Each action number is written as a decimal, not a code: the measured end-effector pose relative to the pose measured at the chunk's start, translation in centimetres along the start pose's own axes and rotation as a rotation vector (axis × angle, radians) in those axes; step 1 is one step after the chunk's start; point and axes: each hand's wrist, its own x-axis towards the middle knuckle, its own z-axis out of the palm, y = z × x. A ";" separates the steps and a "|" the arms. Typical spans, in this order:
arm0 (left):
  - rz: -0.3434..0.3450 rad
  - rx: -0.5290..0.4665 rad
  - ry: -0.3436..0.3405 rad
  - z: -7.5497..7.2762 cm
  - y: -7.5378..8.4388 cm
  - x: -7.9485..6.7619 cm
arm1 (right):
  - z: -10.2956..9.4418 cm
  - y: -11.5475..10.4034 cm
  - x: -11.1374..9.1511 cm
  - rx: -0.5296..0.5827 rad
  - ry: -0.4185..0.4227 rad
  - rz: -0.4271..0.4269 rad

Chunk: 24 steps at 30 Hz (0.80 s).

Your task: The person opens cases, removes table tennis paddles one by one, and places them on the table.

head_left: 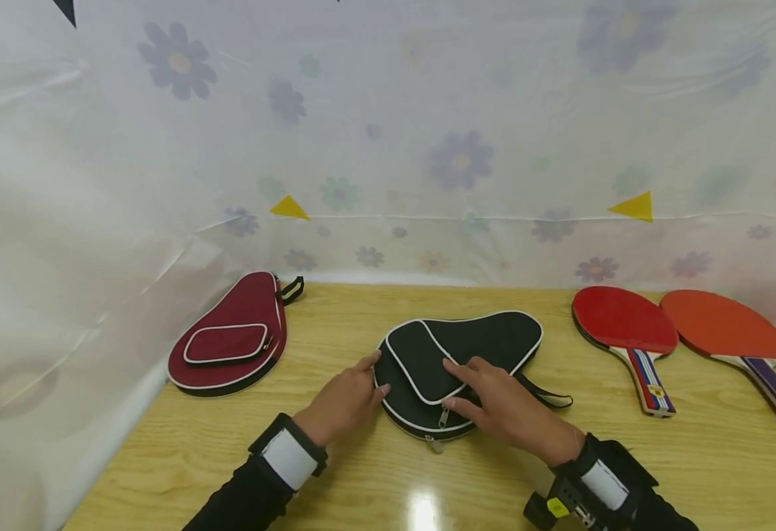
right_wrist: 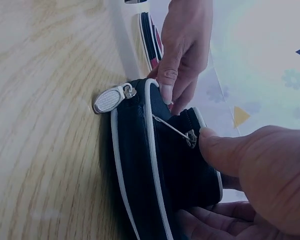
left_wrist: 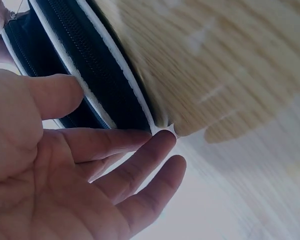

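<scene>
A black table tennis paddle case [head_left: 487, 335] with white piping lies flat on the table, its rounded end toward the left. My left hand [head_left: 343, 402] holds the rounded edge, thumb over the upper rim and fingertips at the lower rim in the left wrist view. My right hand [head_left: 510, 405] grips the case's raised front pocket [head_left: 421, 361], thumb beside the pocket's zipper pull [right_wrist: 191, 139] and fingers at its far side. A larger metal zipper pull [right_wrist: 110, 100] hangs from the case's side, its zip closed where it shows.
A dark red paddle case [head_left: 229, 343] with its own pocket lies at the left. On the right lie a red paddle [head_left: 623, 317] with a striped handle and an orange-red paddle [head_left: 726, 324] with a purple handle. A flowered white curtain [head_left: 388, 162] hangs behind the wooden table [head_left: 162, 457].
</scene>
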 end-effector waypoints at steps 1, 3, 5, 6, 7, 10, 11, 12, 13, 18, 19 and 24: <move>-0.001 0.003 -0.005 0.0 0.0 0.0 | 0.0 -0.1 0.0 -0.002 -0.004 0.002; 0.015 0.013 -0.001 -0.1 0.1 0.1 | 0.1 -0.2 0.0 -0.005 -0.007 0.006; 0.034 0.027 0.010 -0.2 0.1 0.1 | 0.1 -0.3 0.0 -0.008 -0.004 0.004; 0.049 0.035 0.021 -0.2 0.1 0.1 | 0.1 -0.3 0.0 -0.008 -0.003 0.002; 0.058 0.043 0.027 -0.3 0.1 0.1 | 0.1 -0.4 0.0 -0.009 -0.003 0.002; 0.088 0.074 0.053 -0.4 0.1 0.1 | 0.2 -0.5 0.0 -0.008 -0.007 0.001; 0.097 0.085 0.062 -0.3 0.1 0.1 | 0.2 -0.5 0.0 -0.008 -0.008 -0.003; 0.094 0.090 0.063 -0.3 0.1 0.1 | 0.2 -0.6 0.0 -0.011 -0.009 -0.006; 0.086 0.094 0.060 -0.3 0.1 0.2 | 0.2 -0.6 0.0 -0.014 -0.010 -0.008; 0.032 0.087 0.034 -0.3 0.2 0.3 | 0.3 -0.6 0.0 -0.029 -0.009 -0.023; 0.029 0.084 0.032 -0.3 0.3 0.3 | 0.4 -0.7 0.0 -0.027 -0.010 -0.023; 0.052 0.100 0.058 -0.4 0.1 0.5 | 0.6 -0.9 0.1 -0.005 -0.021 -0.015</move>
